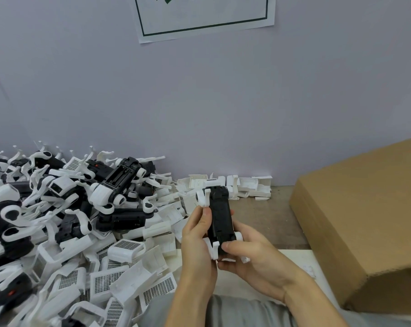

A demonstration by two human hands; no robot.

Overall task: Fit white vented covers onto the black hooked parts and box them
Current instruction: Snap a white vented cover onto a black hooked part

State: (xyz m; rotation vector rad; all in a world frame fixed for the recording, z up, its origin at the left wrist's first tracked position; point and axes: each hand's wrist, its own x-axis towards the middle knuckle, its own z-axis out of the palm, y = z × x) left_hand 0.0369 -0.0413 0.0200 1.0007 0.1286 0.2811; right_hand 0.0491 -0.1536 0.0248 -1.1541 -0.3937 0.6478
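Note:
I hold one black hooked part upright over the table, its white hooks sticking out at top and bottom. My left hand grips its left side, thumb and fingers curled near the upper white hook. My right hand grips the lower end, thumb pressed on the black body. A big heap of black hooked parts lies to the left. Loose white vented covers are spread in front of that heap.
A large brown cardboard box stands at the right with a flap raised. More white covers line the base of the grey wall. A paper sign hangs on the wall. Bare wooden tabletop shows between my hands and the box.

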